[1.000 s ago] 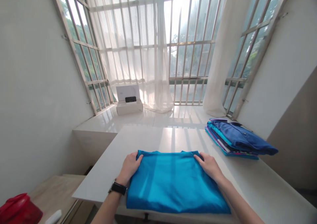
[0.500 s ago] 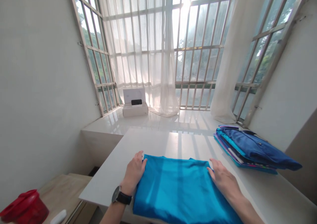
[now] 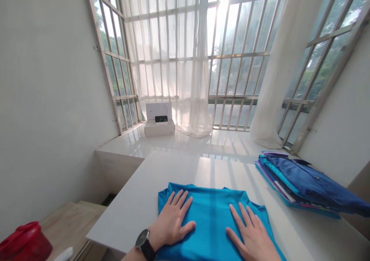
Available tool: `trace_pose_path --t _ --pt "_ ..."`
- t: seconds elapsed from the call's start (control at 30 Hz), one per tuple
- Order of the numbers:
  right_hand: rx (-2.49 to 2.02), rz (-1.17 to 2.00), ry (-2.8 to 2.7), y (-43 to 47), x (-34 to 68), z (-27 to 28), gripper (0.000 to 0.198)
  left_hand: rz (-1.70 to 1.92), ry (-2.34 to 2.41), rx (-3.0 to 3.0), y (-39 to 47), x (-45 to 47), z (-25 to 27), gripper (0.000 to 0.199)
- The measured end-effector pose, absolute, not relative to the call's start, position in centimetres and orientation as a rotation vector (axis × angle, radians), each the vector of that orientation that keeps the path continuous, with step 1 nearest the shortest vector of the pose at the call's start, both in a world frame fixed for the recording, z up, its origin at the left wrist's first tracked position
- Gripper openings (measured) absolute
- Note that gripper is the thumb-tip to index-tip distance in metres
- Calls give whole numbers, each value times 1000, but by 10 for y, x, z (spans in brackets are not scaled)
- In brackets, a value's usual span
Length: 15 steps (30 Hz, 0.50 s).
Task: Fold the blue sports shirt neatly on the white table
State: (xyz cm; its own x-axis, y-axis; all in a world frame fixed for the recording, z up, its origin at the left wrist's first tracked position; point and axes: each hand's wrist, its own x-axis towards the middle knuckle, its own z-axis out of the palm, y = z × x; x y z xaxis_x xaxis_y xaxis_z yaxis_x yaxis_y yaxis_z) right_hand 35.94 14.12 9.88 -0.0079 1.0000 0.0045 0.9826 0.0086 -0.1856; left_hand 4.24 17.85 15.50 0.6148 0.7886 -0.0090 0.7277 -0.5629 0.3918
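A bright blue garment (image 3: 209, 214) lies on the white table in front of me, its lower part running out of view at the bottom. My left hand (image 3: 173, 218) rests flat on its left side with fingers spread, a dark-strapped watch on the wrist. On the right side of the cloth, my right hand (image 3: 250, 230) is also laid flat, fingers apart. Small flaps of the same cloth stick out past its left and right edges. What kind of garment it is, I cannot make out.
Folded clothes, navy on top, form a stack (image 3: 309, 184) on the right of the white table (image 3: 130, 199). A white box (image 3: 159, 128) with a dark device on it sits on the window ledge. At lower left, a red container (image 3: 24, 241) stands on a lower wooden surface.
Both hands have moved inward from the garment's side edges onto its top, fingers now spread flat. Cloth flaps now show at both sides. The view has shifted slightly.
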Motion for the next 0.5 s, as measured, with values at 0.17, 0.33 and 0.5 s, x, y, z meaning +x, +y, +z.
trace_pose_path --t 0.17,0.33,0.5 --pt "-1855 154 -2399 216 388 115 73 239 1421 2324 196 70 158 82" --pt "-1715 -90 -2518 260 387 144 75 204 1400 2280 182 78 164 76" --pt "-1825 -53 -2292 216 326 131 66 236 1395 2421 156 66 163 63"
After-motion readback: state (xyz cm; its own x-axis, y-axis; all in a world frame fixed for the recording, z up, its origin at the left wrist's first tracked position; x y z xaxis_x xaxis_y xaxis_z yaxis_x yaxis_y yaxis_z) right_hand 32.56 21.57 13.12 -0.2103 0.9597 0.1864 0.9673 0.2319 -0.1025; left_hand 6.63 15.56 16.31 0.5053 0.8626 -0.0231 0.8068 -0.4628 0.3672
